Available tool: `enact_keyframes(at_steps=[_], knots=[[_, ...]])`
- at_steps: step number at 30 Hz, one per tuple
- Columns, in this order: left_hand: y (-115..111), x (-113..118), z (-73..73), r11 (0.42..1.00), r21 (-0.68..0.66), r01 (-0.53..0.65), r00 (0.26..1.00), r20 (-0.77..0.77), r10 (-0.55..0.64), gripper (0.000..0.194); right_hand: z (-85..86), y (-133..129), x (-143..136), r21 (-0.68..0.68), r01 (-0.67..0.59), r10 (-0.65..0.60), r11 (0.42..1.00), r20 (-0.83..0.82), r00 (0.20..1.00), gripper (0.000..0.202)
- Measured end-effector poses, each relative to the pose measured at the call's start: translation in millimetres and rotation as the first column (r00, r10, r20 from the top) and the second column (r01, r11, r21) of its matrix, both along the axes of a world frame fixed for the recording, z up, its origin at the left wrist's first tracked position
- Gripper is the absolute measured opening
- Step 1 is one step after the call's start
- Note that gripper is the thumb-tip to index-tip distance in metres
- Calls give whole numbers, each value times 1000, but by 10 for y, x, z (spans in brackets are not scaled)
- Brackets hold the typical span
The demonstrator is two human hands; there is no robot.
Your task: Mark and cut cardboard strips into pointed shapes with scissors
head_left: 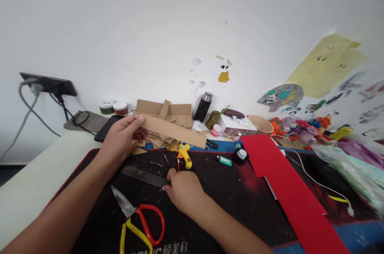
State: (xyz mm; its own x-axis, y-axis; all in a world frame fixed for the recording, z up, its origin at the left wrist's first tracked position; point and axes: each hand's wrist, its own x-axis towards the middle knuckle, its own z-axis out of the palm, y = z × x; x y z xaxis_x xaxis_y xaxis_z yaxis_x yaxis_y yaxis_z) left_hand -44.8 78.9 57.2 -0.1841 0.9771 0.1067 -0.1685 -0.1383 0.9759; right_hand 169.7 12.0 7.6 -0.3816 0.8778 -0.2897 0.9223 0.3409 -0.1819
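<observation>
My left hand (129, 128) is closed on one end of a long cardboard strip (174, 132), held up with its far end pointing right. Low over the dark mat, my right hand (186, 190) pinches the right end of a clear ruler (144, 176). A thin red stick, perhaps a pencil (178, 165), shows just above that hand; whether it is gripped too I cannot tell. Beyond it lies a yellow glue gun (184, 156). Scissors (132, 210) with one red and one yellow handle rest open on the mat, below my left forearm.
Cardboard scraps (162, 140) pile up near the wall. Behind stand a black thermos (203, 107) and a white box (237, 124). A teal box cutter (224, 161) and a black jar (240, 157) lie right of centre. A long red sheet (291, 190) covers the mat's right side.
</observation>
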Motion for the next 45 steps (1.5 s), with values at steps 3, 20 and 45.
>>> enact_keyframes(at_steps=[3,20,45], knots=[[25,24,-48,1000,-13,27,999,-20,-28,54,36,15,-5,-27,6,-6,1000,-24,1000,38],[53,-114,-101,995,-43,-90,992,-93,85,43,78,7,583,-221,74,-204,972,-654,729,16],[-83,312,-120,981,-160,109,992,73,-99,49,-304,289,1147,-492,328,-450,806,-871,-199,62]])
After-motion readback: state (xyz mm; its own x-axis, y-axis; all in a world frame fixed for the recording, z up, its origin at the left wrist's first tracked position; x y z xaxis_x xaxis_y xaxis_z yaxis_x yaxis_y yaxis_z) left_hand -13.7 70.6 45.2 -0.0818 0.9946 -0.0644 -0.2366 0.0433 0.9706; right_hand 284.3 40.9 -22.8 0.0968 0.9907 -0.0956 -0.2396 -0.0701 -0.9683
